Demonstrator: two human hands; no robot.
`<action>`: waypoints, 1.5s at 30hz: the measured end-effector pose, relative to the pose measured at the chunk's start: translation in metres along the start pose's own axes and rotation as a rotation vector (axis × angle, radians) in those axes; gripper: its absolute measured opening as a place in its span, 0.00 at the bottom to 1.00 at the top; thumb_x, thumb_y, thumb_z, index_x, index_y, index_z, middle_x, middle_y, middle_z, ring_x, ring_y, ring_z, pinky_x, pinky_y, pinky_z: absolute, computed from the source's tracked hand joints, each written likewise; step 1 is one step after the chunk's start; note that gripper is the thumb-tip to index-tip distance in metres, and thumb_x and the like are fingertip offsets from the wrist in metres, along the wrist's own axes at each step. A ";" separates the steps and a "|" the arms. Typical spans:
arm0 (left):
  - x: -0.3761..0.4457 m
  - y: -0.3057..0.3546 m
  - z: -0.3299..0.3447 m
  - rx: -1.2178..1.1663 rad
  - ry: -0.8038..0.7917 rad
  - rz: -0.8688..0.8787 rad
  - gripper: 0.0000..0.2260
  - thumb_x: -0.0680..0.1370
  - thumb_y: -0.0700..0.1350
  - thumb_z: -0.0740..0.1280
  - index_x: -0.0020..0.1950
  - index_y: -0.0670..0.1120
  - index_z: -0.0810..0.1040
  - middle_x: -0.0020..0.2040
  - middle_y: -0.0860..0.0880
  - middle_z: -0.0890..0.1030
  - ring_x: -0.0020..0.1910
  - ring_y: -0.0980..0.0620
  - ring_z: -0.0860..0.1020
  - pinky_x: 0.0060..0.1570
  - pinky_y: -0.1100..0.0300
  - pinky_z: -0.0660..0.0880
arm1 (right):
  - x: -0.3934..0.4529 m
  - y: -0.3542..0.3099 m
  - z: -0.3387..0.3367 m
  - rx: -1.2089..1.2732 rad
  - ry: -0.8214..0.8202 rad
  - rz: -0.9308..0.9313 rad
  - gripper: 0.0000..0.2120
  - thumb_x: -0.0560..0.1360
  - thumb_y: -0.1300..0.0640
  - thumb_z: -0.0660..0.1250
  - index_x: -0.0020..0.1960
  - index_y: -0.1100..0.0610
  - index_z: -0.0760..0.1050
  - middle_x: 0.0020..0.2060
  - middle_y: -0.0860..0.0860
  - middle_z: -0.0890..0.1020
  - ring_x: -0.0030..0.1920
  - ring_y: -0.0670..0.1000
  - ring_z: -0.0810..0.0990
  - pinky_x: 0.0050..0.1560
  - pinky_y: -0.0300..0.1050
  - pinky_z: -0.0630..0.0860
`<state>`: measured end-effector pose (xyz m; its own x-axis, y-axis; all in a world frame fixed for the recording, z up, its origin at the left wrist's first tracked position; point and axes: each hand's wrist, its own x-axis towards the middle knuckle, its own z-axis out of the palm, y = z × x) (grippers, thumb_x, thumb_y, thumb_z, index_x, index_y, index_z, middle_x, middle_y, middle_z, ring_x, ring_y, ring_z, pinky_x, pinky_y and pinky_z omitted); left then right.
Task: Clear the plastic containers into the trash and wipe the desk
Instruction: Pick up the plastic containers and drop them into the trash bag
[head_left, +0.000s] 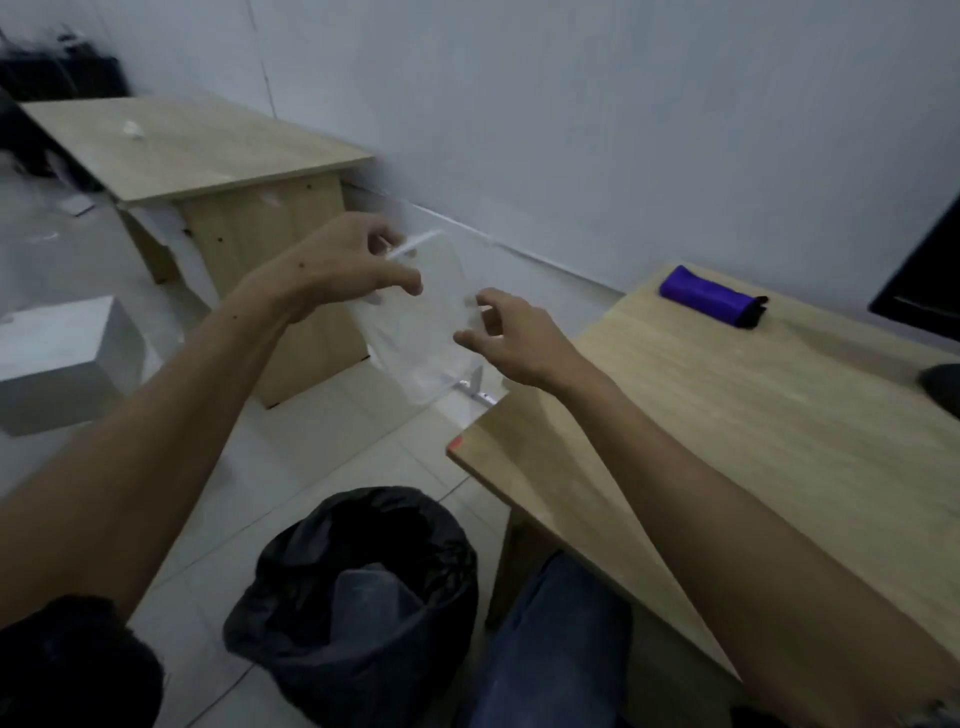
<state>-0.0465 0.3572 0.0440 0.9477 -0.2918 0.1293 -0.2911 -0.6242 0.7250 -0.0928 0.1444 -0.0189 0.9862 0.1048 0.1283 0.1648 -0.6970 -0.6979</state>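
Observation:
A clear plastic container (422, 322) hangs in the air between my hands, blurred by motion. My left hand (343, 262) pinches its upper left edge with thumb and fingers. My right hand (511, 338) is at its right side with loosely curled fingers; whether it touches the plastic is unclear. Below them on the floor stands a trash bin (291, 582) lined with a black bag, with a pale plastic piece (366, 608) lying inside. The wooden desk (727, 426) lies to the right under my right forearm.
A purple pouch (709, 295) lies at the desk's far side, a dark screen (924, 275) at the right edge and a dark object (943, 387) below it. A second wooden desk (197, 150) stands at the back left. A grey box (62, 358) sits on the floor left.

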 end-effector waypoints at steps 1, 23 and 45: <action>-0.001 -0.014 0.001 0.016 0.010 -0.041 0.17 0.71 0.44 0.79 0.57 0.43 0.81 0.52 0.41 0.81 0.43 0.51 0.78 0.36 0.61 0.77 | 0.004 -0.004 0.013 -0.026 -0.026 0.016 0.24 0.78 0.50 0.71 0.72 0.55 0.72 0.59 0.53 0.83 0.56 0.53 0.82 0.60 0.50 0.78; -0.082 -0.326 0.195 0.334 -0.552 -0.355 0.31 0.73 0.49 0.78 0.76 0.53 0.74 0.67 0.48 0.80 0.64 0.47 0.78 0.52 0.63 0.69 | -0.036 0.129 0.274 -0.237 -0.560 0.462 0.16 0.81 0.59 0.62 0.69 0.56 0.72 0.71 0.60 0.65 0.71 0.62 0.65 0.68 0.56 0.71; -0.120 -0.415 0.315 0.632 -0.573 -0.399 0.36 0.74 0.55 0.76 0.77 0.52 0.63 0.68 0.44 0.70 0.67 0.40 0.71 0.56 0.45 0.74 | -0.051 0.211 0.315 -0.481 -0.757 0.503 0.22 0.80 0.57 0.68 0.73 0.56 0.70 0.80 0.53 0.51 0.74 0.60 0.64 0.67 0.57 0.73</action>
<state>-0.0803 0.4228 -0.4854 0.8329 -0.1791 -0.5236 -0.1354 -0.9834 0.1210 -0.1027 0.2154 -0.3950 0.7185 0.0264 -0.6951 -0.1297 -0.9767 -0.1712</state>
